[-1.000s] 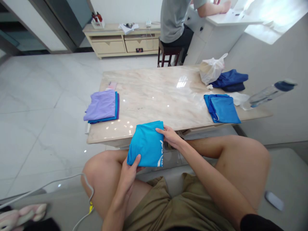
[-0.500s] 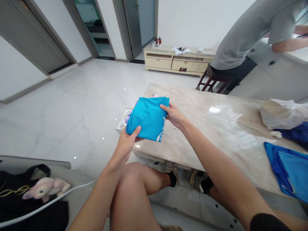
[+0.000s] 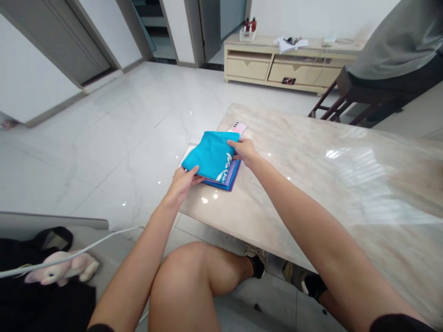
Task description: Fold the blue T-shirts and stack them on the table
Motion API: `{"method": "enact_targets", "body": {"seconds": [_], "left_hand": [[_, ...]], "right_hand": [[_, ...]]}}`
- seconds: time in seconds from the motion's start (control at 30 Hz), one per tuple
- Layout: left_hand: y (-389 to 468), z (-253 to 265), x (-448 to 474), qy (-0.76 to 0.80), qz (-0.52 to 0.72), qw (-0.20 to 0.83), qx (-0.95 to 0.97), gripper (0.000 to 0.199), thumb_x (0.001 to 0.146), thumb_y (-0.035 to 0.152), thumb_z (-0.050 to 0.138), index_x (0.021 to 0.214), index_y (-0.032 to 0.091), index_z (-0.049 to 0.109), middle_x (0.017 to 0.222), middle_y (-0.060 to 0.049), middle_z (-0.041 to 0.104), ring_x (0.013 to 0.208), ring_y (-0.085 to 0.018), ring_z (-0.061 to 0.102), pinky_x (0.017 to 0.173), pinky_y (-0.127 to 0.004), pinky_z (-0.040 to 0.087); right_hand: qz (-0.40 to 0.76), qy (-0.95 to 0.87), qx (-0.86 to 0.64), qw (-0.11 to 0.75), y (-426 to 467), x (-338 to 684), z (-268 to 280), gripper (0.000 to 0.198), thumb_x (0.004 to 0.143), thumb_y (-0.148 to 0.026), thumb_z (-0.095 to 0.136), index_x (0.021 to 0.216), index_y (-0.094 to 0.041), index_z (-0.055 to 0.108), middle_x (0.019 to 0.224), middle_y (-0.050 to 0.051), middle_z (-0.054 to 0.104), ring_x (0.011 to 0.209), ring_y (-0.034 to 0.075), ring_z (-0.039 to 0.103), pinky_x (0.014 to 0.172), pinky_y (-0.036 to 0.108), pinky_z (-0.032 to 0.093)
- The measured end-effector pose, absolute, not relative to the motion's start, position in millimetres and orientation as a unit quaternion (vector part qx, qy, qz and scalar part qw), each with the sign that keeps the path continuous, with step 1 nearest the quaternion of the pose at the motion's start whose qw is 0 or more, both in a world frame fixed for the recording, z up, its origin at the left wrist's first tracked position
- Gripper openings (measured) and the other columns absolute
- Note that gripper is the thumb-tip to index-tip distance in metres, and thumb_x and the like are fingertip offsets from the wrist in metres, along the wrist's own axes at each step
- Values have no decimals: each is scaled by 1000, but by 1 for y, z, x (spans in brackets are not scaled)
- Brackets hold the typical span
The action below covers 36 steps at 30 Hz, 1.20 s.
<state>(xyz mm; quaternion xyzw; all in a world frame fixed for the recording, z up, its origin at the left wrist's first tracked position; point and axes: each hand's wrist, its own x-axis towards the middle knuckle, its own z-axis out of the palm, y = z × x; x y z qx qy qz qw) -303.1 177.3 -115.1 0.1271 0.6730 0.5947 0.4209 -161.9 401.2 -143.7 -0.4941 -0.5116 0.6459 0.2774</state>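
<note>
A folded bright-blue cloth (image 3: 212,154) with white lettering along its right side is held between both hands at the table's left end. My left hand (image 3: 182,184) pinches its near-left corner, thumb on top and fingers underneath. At the far-right corner, my right hand (image 3: 245,151) grips it with the thumb above. Directly below lies a stack of folded purple and blue cloths (image 3: 231,179), mostly covered; whether the held cloth rests on it I cannot tell. A pink phone-like object (image 3: 240,126) with dark round dots sticks out behind. Part of a white box (image 3: 187,151) shows at the left.
The marble-patterned table (image 3: 311,184) stretches to the right. Beside me on the left, a pink plush toy (image 3: 64,267) and a white cable (image 3: 86,249) lie near black fabric. A low cabinet (image 3: 251,67) stands by the wall, and a person in grey (image 3: 398,50) sits on a dark stool (image 3: 341,92).
The blue cloth has come down over the folded stack, which now shows beneath it. Both hands keep their grip. My view has turned, and the bags and blue fabric at right are out of frame.
</note>
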Motion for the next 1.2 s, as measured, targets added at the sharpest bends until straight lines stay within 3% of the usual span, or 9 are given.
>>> {"method": "enact_targets", "body": {"seconds": [0.17,0.27,0.4,0.5,0.63,0.77,0.87,1.0,1.2], "left_hand": [[164,-82,-303,831,420,167,326,72,96,37,85,157,18,51,131,-19,79,122,-36,78,113,-56,62],[177,-76,-290,797,310,18,519,64,108,49,63,163,17,52,167,-23,59,157,-40,54,133,-61,40],[197,-113,-245,737,216,60,637,67,112,43,50,174,18,45,184,-20,40,174,-40,29,140,-69,15],[186,-134,-214,771,147,89,613,75,105,38,63,174,16,45,188,-23,27,177,-48,15,137,-78,4],[135,-102,-193,738,229,184,608,65,101,41,70,163,21,61,177,-19,51,169,-46,37,141,-66,19],[63,-60,-167,749,330,185,544,49,105,49,66,148,26,74,135,-15,81,134,-39,71,130,-52,44],[11,-57,-149,776,279,122,552,35,107,43,60,131,26,80,125,-14,83,120,-37,74,120,-51,53],[-32,-60,-131,761,259,80,590,33,107,38,58,128,26,81,138,-14,81,133,-38,70,125,-56,49],[-52,-42,-76,704,297,51,644,49,111,39,51,155,22,65,165,-16,63,158,-35,53,135,-56,39]], "right_hand": [[426,-689,-483,332,424,-139,-134,53,98,-49,79,139,-16,68,111,18,80,120,42,76,102,64,65],[282,-833,-352,320,428,-142,-124,57,111,-57,56,154,-19,62,148,20,73,155,43,54,129,71,41],[275,-925,-165,205,429,-156,-140,67,113,-65,51,164,-22,58,175,15,54,169,38,38,140,65,22],[317,-907,-222,164,432,-151,-165,74,115,-68,41,174,-23,48,184,13,42,174,35,31,142,63,19],[320,-885,-285,180,440,-104,-169,82,115,-74,32,175,-20,46,185,15,38,174,33,31,143,62,16],[244,-904,-283,206,444,0,-126,76,110,-74,50,165,-22,59,175,18,54,165,37,49,139,64,27],[162,-912,-350,139,427,103,-74,63,105,-72,63,137,-21,78,150,23,74,141,41,71,134,73,28],[125,-881,-455,29,344,240,-10,44,100,-61,75,118,-22,85,125,23,84,117,42,81,125,71,41],[196,-779,-542,248,88,336,-5,51,110,-65,53,145,-36,76,141,13,80,133,40,75,122,65,55]]}}
